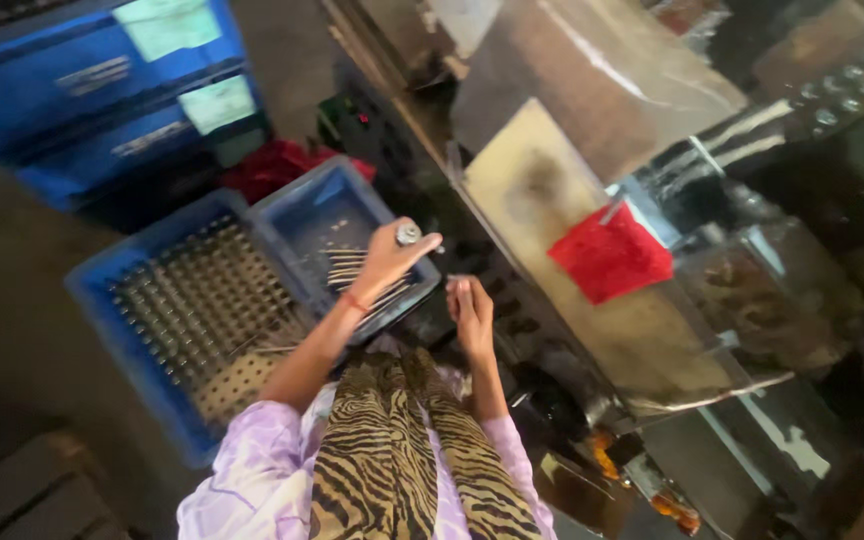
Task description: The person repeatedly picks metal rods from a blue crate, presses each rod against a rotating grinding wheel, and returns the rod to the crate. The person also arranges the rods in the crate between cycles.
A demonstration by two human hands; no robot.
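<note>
A small silvery metal part, round-ended and short, is sitting just above the middle of the frame, pinched in the fingers of the person's left hand, which is clamped around it. The part is lying at the hand's upper tip, toward the right; the blur is hiding its long axis. The left forearm is stretching up from the lower centre over a small blue crate holding loose metal rods. Just right of it, the right hand is rising with fingers drawn together, pointing to the top of the frame; whether anything is being held there cannot be told. To the left, a larger blue crate is carrying a perforated grid, while a red cloth is hanging on the machine at right.
</note>
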